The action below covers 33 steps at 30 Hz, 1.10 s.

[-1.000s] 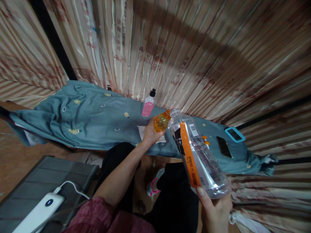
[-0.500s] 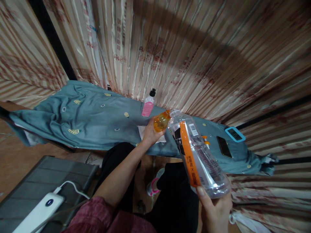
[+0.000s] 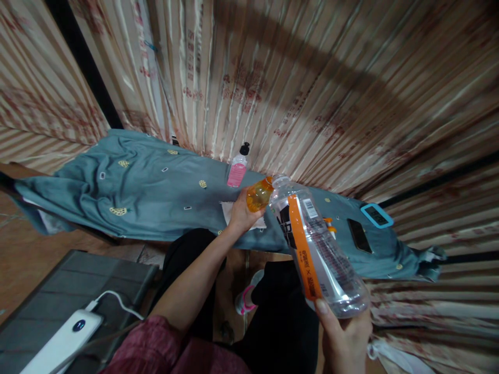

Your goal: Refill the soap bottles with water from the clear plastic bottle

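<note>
Carefully now: right hand grips the clear orange-labelled plastic bottle, mouth tipped against the small orange bottle clasped by left hand over the cloth-covered table's near edge; keep mouths aligned.

The left hand grips a small orange bottle; the right hand tilts a clear bottle (orange-striped label) mouth-to-mouth against it.

left hand extended gripping, right hand clasped
</note>
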Available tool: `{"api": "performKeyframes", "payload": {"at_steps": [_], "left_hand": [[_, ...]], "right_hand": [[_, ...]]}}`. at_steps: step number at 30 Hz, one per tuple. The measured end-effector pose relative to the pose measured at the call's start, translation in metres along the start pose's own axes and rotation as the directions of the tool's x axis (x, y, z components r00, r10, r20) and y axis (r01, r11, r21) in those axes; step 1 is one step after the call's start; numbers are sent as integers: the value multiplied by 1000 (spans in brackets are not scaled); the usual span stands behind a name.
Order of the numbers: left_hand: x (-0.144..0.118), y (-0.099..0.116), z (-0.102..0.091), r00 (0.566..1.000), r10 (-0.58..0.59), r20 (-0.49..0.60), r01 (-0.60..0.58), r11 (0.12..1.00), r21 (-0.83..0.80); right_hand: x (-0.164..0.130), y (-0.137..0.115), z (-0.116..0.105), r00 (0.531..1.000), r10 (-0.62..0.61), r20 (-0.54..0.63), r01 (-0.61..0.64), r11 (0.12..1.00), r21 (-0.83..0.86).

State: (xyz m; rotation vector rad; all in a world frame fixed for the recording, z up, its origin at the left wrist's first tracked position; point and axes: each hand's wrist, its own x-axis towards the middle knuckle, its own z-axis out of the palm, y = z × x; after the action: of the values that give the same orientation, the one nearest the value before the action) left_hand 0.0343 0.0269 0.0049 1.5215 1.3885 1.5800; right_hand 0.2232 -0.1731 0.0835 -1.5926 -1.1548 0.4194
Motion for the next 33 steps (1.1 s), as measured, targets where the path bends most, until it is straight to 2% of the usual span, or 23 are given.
{"api": "performKeyframes", "payload": {"at_steps": [6, 9, 13, 16, 21, 26, 33], "left_hand": [[0, -2, 2, 1000, 2, -13, -2, 999, -37], [0, -3, 2, 1000, -3, -9, 2, 999, -46], [0, -5, 2, 1000, 1, -6, -1, 998, -65], [0, -5, 2, 1000, -5, -10, 4, 999, -53], [1, -2, 1, 1000, -20, 0, 20, 999, -39], [1, 1, -3, 999, -34, 27, 36, 998, -54], [1, 5, -6, 998, -53, 37, 55, 998, -39]], "right_hand": [[-8, -23, 9, 999, 36, -14, -36, 999, -10], [-4, -15, 4, 1000, -22, -8, 21, 997, -68], [5, 9, -7, 987, -155, 49, 160, 979, -125], [8, 20, -13, 981, -179, 77, 189, 973, -136], [2, 11, -7, 992, -110, 62, 115, 990, -81], [-7, -8, 6, 1000, 6, -22, -6, 1000, 3], [-6, -9, 6, 998, 56, 4, -56, 996, 65]]}}
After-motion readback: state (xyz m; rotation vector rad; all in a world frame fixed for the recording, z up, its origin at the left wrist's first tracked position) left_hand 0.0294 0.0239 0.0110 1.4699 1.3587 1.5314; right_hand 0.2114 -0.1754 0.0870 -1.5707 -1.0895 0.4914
